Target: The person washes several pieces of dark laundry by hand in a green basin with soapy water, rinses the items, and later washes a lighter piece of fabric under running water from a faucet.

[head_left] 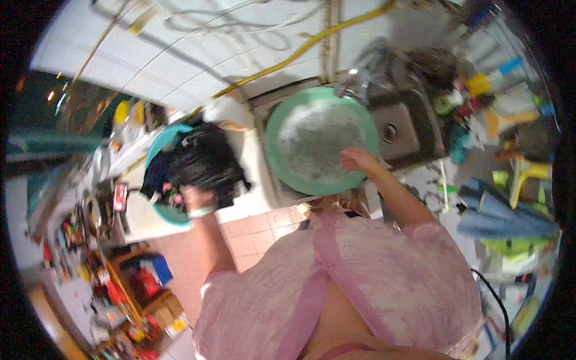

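My left hand (198,197) is at a bunch of black cloth (210,159), which looks like a garment. The fingers are buried in its folds and blurred, and seem closed on it. That cloth lies over a teal basin (165,211) on the white counter and hangs past the basin's right side. Pink and white bits show beside the hand. My right hand (359,161) is above the right part of a large green basin (277,165), fingers loosely apart, holding nothing visible. Whitish suds (324,135) cover the grey water in it.
A dark sink (414,129) with a drain adjoins the green basin, with a faucet (354,84) behind. A yellow hose (294,57) runs along the tiled wall. Bottles and blue cloth (498,213) crowd the right. Shelves with boxes (141,282) stand at lower left.
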`<state>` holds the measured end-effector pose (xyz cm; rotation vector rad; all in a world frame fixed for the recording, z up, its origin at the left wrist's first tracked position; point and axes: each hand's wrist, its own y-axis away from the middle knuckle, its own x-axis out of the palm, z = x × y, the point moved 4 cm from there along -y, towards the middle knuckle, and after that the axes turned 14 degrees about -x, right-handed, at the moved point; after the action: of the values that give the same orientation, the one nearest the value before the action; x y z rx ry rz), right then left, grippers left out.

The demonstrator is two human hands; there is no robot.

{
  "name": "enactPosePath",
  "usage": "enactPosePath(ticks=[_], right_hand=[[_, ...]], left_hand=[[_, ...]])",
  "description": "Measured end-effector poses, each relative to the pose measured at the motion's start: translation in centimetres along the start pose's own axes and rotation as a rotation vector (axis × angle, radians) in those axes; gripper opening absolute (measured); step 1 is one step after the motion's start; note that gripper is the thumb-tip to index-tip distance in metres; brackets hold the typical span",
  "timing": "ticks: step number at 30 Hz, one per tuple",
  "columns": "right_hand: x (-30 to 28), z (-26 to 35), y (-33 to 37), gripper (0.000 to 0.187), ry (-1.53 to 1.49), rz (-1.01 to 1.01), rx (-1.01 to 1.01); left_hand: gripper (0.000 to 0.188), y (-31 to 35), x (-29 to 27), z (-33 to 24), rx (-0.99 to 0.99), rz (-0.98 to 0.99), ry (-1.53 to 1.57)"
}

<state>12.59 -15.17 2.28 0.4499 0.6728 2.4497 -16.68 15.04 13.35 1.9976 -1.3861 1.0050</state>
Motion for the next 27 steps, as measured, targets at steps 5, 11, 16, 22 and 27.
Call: enactPosePath(ticks=[5, 11, 16, 22, 27], right_hand=[[-0.5, -2.5, 0.0, 0.037, 0.172, -0.003, -0.049], [-0.4, -5.8, 0.3, 0.027, 0.161, -0.115, -0.051], [0.1, -5.0, -0.2, 0.021, 0.221, -0.229, -0.255], [-1.9, -3.0, 1.9, 0.024, 0.254, -0.342, -0.198], [-2.2, -4.0, 2.7, 0.024, 0.346, -0.367, -0.211]], left_hand=[[0.037, 4.4, -0.6, -12.2, 0.151, -0.647, -0.875], [0.042, 2.5, -3.3, -11.4, 0.265, -1.136, -2.015], [0.060, 0.1, -2.6, -12.3, -0.115, -0.929, -2.322], [0.081, -0.7, 2.9, -6.0, 0.081, -0.467, -2.690], [0.080, 2.7, 2.9, -3.5, -0.301, -0.516, -2.547]])
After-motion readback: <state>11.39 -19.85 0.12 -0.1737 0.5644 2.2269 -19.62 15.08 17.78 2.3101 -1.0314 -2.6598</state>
